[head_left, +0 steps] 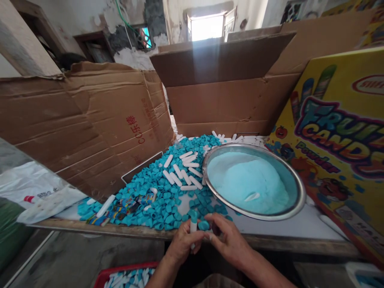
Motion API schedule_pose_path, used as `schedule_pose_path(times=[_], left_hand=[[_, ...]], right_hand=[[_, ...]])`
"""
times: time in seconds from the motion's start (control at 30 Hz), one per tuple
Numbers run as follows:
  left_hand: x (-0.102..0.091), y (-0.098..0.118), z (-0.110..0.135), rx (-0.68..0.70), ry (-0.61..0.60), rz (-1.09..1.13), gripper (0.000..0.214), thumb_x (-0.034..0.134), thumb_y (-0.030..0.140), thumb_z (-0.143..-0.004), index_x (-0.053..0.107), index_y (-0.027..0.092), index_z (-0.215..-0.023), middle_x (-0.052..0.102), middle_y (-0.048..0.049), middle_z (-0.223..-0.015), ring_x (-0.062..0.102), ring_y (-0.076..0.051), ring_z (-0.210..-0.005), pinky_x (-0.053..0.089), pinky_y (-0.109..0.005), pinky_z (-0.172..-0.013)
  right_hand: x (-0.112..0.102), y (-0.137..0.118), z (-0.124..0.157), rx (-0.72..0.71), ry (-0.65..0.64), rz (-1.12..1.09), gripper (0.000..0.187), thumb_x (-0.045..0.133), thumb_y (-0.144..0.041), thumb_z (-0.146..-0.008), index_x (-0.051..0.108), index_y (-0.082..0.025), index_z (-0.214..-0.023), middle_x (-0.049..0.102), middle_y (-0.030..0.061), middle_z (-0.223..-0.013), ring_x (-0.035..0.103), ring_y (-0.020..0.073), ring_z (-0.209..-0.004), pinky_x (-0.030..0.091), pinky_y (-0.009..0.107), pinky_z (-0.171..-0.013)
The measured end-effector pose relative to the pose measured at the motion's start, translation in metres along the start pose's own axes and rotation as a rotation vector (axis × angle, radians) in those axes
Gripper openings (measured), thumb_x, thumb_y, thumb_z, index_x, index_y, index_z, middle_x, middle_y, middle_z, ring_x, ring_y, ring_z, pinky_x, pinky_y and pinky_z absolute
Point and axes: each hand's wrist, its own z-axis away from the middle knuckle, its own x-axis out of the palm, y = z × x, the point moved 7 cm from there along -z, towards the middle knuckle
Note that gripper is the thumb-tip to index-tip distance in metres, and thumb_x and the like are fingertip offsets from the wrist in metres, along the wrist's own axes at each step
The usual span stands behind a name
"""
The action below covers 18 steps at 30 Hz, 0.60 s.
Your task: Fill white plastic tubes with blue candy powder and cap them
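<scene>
Your left hand (183, 244) is closed around a white tube (193, 228), held upright, its top end blue. Your right hand (229, 240), fingertips meeting the left's, pinches a loose blue cap (204, 225) just beside the tube. Beyond your knuckles lies the cap pile (159, 202). The powder bowl (301, 192) sits beyond your right hand.
</scene>
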Motion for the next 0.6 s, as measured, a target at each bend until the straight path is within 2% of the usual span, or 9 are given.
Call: schedule_pose_path(times=[0.1, 0.17, 0.33, 0.47, 0.6], left_hand=[[0.0, 0.004, 0.002, 0.008, -0.008, -0.11, 0.031, 0.068, 0.039, -0.062, 0.057, 0.014, -0.076, 0.038, 0.0101, -0.036, 0.028, -0.004, -0.03, 0.021, -0.017, -0.033], [0.0, 0.009, 0.004, 0.018, -0.026, -0.237, 0.028, 0.065, 0.037, -0.064, 0.059, 0.014, -0.077, 0.039, 0.0097, -0.039, 0.029, -0.005, -0.034, 0.023, -0.017, -0.036], [-0.002, 0.023, 0.011, 0.09, -0.045, -0.599, 0.013, 0.059, 0.025, -0.068, 0.062, 0.014, -0.076, 0.054, 0.0037, -0.063, 0.046, -0.012, -0.061, 0.035, -0.021, -0.057], [0.005, 0.024, 0.014, 0.066, -0.126, -0.824, 0.009, 0.057, 0.023, -0.071, 0.061, 0.015, -0.072, 0.056, 0.0039, -0.065, 0.048, -0.014, -0.064, 0.034, -0.021, -0.058], [0.012, 0.025, 0.015, 0.068, -0.153, -0.956, 0.007, 0.058, 0.022, -0.07, 0.06, 0.016, -0.072, 0.058, 0.0037, -0.066, 0.05, -0.014, -0.064, 0.032, -0.02, -0.056]], right_hand=[[0.0, -0.001, -0.002, -0.011, -0.005, 0.004, 0.021, 0.046, -0.024, -0.081, 0.059, -0.017, -0.095, 0.061, 0.0056, -0.083, 0.055, 0.0171, -0.076, 0.043, 0.028, -0.07], [-0.002, 0.004, -0.003, 0.033, -0.017, -0.034, 0.018, 0.045, -0.024, -0.082, 0.06, -0.017, -0.088, 0.062, 0.0049, -0.082, 0.056, 0.0175, -0.078, 0.042, 0.028, -0.071], [-0.019, 0.019, -0.001, 0.221, 0.001, -0.192, 0.023, 0.043, -0.035, -0.083, 0.057, -0.017, -0.085, 0.057, -0.0007, -0.066, 0.051, 0.0143, -0.062, 0.039, 0.024, -0.057], [-0.019, 0.014, 0.001, 0.208, -0.057, -0.209, 0.021, 0.046, -0.035, -0.081, 0.056, -0.017, -0.079, 0.055, -0.0009, -0.067, 0.05, 0.0142, -0.066, 0.038, 0.024, -0.059], [-0.011, 0.012, 0.005, 0.199, -0.097, -0.241, 0.021, 0.047, -0.035, -0.08, 0.056, -0.017, -0.078, 0.056, 0.0004, -0.071, 0.051, 0.0153, -0.07, 0.038, 0.024, -0.062]])
